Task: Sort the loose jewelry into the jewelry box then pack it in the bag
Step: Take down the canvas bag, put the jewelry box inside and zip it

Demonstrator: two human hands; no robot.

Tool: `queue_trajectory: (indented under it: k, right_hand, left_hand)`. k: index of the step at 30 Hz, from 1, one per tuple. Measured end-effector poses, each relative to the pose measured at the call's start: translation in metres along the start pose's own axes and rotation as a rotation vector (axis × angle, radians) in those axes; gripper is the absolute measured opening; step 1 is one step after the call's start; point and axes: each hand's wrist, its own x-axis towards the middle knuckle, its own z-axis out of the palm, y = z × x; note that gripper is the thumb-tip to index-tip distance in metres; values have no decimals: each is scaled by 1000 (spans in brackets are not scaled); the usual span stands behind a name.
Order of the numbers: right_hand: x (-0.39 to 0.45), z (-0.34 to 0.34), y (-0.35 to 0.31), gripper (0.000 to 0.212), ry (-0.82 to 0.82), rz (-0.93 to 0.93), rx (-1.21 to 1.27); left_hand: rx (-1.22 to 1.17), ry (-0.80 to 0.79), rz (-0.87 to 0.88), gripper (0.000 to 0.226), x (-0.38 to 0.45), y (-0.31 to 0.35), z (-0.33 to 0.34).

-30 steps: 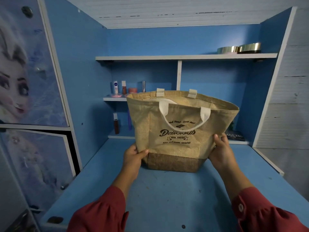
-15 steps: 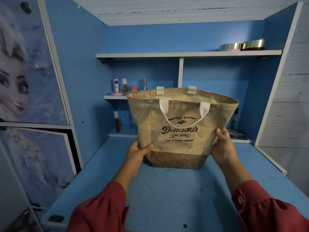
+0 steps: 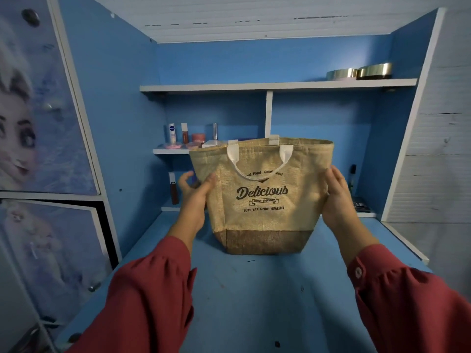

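Left hand pinches the bag at its nine o'clock edge, right hand grips three o'clock. Both have climbed from the base to mid-height, so packing looks finished. Bag stands upright mid-desk, mouth at twelve, print facing us, widest side to side.

Upright jute bag on blue desk.
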Motion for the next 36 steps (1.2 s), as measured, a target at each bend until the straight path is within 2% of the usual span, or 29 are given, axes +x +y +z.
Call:
queue_trajectory:
  k: [2, 4, 6, 9, 12, 14, 17, 20, 23, 26, 28, 30, 33, 34, 36]
  right_hand:
    - [6, 6, -10, 50, -21, -38, -51]
    - [12, 7, -14, 44, 4, -41, -93]
    - [16, 6, -17, 43, 56, -36, -109]
    - [21, 5, -19, 39, 132, -18, -104]
    - [23, 6, -19, 25, 192, -31, -94]
    - [21, 7, -16, 28, 239, -33, -124]
    - [17, 2, -10, 40, 266, -26, -215]
    - [13, -9, -4, 53, 197, 56, -304]
    - [4, -15, 8, 69, 133, 171, -390]
    - [-7, -21, 23, 53, 127, 231, -406]
    - [-12, -24, 30, 42, 123, 248, -369]
    - [-18, -26, 36, 39, 139, 256, -309]
    - [-23, -31, 43, 28, 185, 278, -268]
    - [-24, -32, 45, 22, 193, 285, -256]
    - [-25, -34, 47, 17, 214, 299, -237]
  left_hand:
    - [2, 3, -9, 77, 10, 9, 4]
    - [80, -7, -49, 81, 17, 14, 7]
    - [163, -6, -74, 60, 20, 17, 10]
    - [192, 0, -22, 34, 28, 21, 14]
    - [196, 38, 44, 21, 32, 21, 22]
    - [172, 60, 51, 19, 32, 19, 26]
    - [175, 11, 18, 34, 32, 12, 22]
    - [177, -22, -21, 51, 28, 7, 10]
    - [183, -60, -79, 54, 21, 3, 2]
    - [193, -104, -144, 55, 13, -5, -3]
    - [209, -121, -180, 64, 9, -14, -5]
    - [214, -134, -238, 84, 2, -23, -8]
    - [200, -190, -326, 127, -8, -37, -12]
    - [200, -201, -342, 128, -10, -42, -13]
    - [201, -200, -355, 111, -17, -48, -10]
